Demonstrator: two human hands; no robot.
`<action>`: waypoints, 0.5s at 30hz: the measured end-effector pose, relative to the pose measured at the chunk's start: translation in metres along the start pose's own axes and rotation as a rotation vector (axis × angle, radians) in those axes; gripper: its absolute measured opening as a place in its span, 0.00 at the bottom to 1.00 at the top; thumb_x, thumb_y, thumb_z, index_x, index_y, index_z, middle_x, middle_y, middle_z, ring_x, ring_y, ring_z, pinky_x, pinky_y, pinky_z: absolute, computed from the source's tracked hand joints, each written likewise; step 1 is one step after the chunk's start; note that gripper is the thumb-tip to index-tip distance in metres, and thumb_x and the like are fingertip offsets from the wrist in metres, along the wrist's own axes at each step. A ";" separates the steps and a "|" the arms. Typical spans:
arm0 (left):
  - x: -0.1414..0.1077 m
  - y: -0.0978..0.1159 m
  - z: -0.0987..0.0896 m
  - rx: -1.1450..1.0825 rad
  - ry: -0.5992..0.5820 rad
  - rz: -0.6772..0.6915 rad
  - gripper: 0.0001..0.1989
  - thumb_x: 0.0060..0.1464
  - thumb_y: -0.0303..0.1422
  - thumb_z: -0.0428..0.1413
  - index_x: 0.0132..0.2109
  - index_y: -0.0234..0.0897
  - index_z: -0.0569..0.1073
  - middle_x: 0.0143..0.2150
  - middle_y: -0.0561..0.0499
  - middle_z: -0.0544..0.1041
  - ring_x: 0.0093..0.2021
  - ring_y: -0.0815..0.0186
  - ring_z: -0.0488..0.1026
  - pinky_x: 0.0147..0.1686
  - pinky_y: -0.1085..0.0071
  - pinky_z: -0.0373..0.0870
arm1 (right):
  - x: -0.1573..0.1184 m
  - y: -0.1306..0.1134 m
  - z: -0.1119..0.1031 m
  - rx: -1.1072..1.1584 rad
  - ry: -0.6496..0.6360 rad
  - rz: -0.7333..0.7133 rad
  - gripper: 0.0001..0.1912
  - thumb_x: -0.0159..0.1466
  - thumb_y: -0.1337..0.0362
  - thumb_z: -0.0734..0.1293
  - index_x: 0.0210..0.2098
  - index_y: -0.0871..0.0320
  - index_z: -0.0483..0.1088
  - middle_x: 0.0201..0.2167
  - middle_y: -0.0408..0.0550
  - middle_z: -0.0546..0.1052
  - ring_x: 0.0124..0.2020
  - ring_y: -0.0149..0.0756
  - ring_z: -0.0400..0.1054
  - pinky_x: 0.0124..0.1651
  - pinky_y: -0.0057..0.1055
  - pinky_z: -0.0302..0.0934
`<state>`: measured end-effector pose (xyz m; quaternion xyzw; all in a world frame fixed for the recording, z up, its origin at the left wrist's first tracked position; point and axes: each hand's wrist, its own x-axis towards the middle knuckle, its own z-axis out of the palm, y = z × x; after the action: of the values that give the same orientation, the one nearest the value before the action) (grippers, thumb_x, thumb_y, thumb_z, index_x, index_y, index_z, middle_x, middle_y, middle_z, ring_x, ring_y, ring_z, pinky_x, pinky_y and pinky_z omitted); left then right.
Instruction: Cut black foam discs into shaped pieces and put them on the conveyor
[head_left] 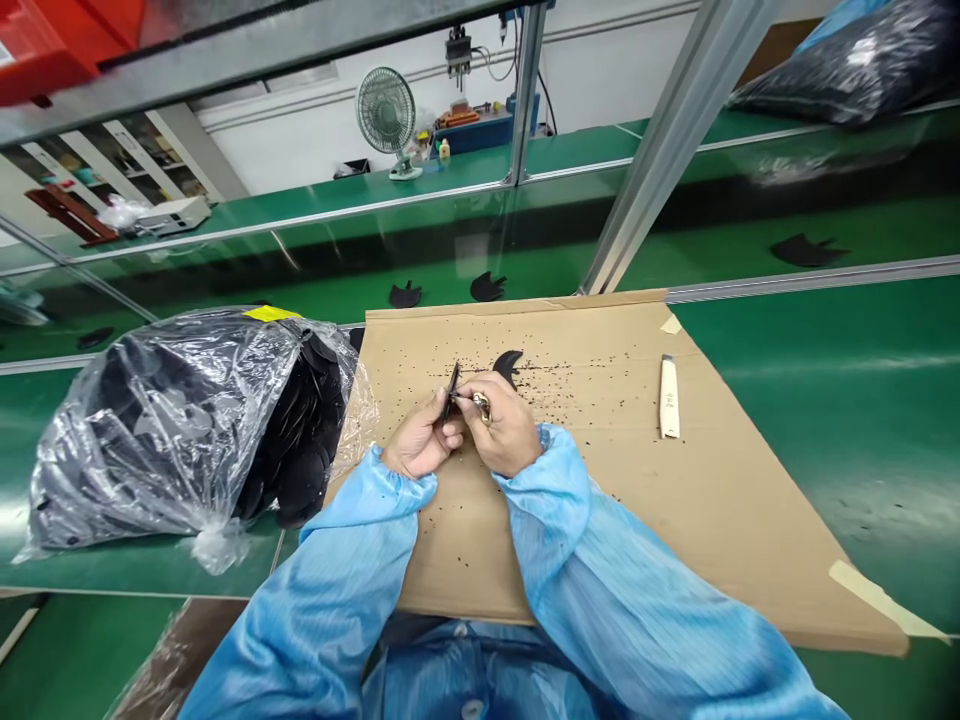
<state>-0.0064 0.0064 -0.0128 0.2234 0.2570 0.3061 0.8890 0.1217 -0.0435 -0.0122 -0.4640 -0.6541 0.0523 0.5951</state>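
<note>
Left hand (418, 437) grips a small black piece (452, 390) at frame centre as right hand (504, 425) pinches a slim metal tool (466, 397) against it, above a cardboard sheet (607, 520) scattered with dark crumbs on a green table (825, 400); a plastic bag (172, 430) of black discs sits at left.

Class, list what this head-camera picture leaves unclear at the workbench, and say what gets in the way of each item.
In the head view:
- narrow dark item between the left hand and right hand: fingers hide most of it, so its kind is unclear.
- black discs: glare on the clear plastic bag hides their number.
- dark specks on the cardboard sheet: too small to identify.
- red object: cut off by the top and left edges.
</note>
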 end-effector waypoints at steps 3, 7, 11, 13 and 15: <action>-0.006 -0.004 0.004 0.029 0.039 -0.005 0.10 0.53 0.34 0.61 0.33 0.30 0.70 0.24 0.55 0.66 0.18 0.76 0.59 0.15 0.81 0.61 | -0.004 -0.006 0.002 -0.060 0.031 -0.002 0.08 0.67 0.64 0.58 0.39 0.59 0.67 0.37 0.53 0.71 0.42 0.42 0.65 0.47 0.39 0.62; -0.003 -0.007 0.006 0.057 0.235 0.170 0.02 0.56 0.25 0.55 0.35 0.31 0.72 0.30 0.50 0.72 0.26 0.74 0.68 0.29 0.79 0.73 | -0.011 -0.004 0.011 0.025 0.050 0.178 0.09 0.65 0.62 0.58 0.38 0.58 0.68 0.38 0.50 0.72 0.41 0.38 0.67 0.47 0.33 0.62; 0.013 0.006 0.013 0.147 0.271 0.339 0.12 0.47 0.18 0.59 0.40 0.32 0.73 0.41 0.47 0.75 0.39 0.66 0.74 0.36 0.75 0.75 | -0.015 0.008 0.013 0.121 0.241 0.438 0.10 0.64 0.58 0.60 0.36 0.58 0.67 0.33 0.48 0.72 0.35 0.37 0.67 0.41 0.31 0.62; 0.023 0.029 0.015 0.272 0.306 0.427 0.16 0.43 0.20 0.63 0.42 0.32 0.72 0.39 0.47 0.75 0.36 0.66 0.73 0.33 0.75 0.73 | -0.016 0.014 0.011 0.169 0.289 0.516 0.12 0.63 0.55 0.61 0.36 0.58 0.67 0.30 0.46 0.71 0.31 0.37 0.65 0.38 0.31 0.60; 0.031 0.065 0.012 0.433 0.418 0.570 0.17 0.42 0.25 0.65 0.41 0.31 0.73 0.34 0.48 0.75 0.35 0.66 0.73 0.33 0.74 0.71 | -0.014 0.025 0.011 0.208 0.306 0.574 0.14 0.62 0.53 0.62 0.35 0.58 0.67 0.27 0.45 0.70 0.28 0.36 0.64 0.36 0.31 0.59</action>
<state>-0.0061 0.0703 0.0225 0.4006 0.4183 0.5178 0.6297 0.1242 -0.0329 -0.0410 -0.5684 -0.3911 0.2138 0.6915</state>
